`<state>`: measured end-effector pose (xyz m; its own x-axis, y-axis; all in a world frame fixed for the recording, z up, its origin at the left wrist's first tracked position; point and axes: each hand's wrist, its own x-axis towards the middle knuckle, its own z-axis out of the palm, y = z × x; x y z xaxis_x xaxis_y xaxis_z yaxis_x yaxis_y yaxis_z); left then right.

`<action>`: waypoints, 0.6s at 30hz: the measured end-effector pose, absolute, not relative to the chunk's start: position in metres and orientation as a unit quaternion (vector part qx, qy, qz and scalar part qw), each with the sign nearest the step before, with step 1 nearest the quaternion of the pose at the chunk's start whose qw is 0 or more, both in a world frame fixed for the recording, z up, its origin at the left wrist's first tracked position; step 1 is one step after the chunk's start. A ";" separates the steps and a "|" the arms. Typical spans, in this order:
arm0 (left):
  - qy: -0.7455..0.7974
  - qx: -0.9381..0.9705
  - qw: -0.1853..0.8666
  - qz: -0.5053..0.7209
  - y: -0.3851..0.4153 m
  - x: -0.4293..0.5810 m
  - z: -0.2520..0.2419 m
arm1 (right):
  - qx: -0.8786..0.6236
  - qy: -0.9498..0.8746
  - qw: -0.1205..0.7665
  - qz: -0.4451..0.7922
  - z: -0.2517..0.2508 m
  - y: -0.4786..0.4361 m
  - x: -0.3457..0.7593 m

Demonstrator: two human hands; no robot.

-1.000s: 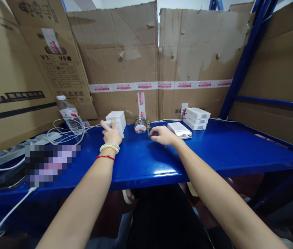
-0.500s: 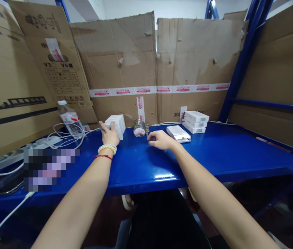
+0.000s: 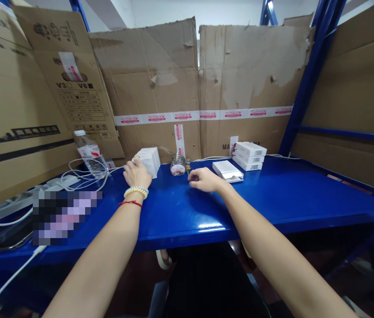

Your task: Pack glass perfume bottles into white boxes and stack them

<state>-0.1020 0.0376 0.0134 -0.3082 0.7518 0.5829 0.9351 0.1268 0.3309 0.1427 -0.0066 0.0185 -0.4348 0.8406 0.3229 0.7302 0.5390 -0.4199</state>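
Background: tall brown cardboard panels (image 3: 147,88) wall off the back and both sides of a blue tabletop (image 3: 292,194). A clear plastic bottle (image 3: 90,152) leans at the far left, with a loose white cable (image 3: 69,176) looped in front of it.

Right hand (image 3: 204,179): near the middle of the tabletop, palm down. Thumb and forefinger are curled toward each other; cannot tell whether the tips meet or pinch anything. Left hand (image 3: 137,174): at the near left side of the white box row, fingers bent and a little spread, reaching over its edge. Contact is likely, but a grip on any one box cannot be told.

White box row (image 3: 152,161): thin pieces on edge, packed face to face. It lies beyond and slightly right of the left fingers; the left hand is clearly nearer. To the right of the right hand is a white box (image 3: 226,168) lying flat, its open end toward the wearer; behind it, to the right, stands a stack of three boxes (image 3: 249,155).

Round container (image 3: 178,165): between the hands, just left of the vial. Small vial (image 3: 188,166): long axis upright, just beyond and left of the right fingertips; the right hand is nearer.
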 end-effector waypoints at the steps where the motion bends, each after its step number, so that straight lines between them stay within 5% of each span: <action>1: -0.745 -0.575 0.104 -0.322 0.036 -0.100 0.015 | -0.468 -0.840 0.251 0.110 0.018 -0.006 0.143; 5: -0.758 -0.585 0.019 -0.288 0.033 -0.093 0.020 | -0.471 -0.839 0.246 0.113 0.018 -0.007 0.142; 18: -0.759 -0.625 0.029 -0.180 0.044 -0.099 0.010 | -0.484 -0.838 0.218 0.124 0.022 -0.011 0.141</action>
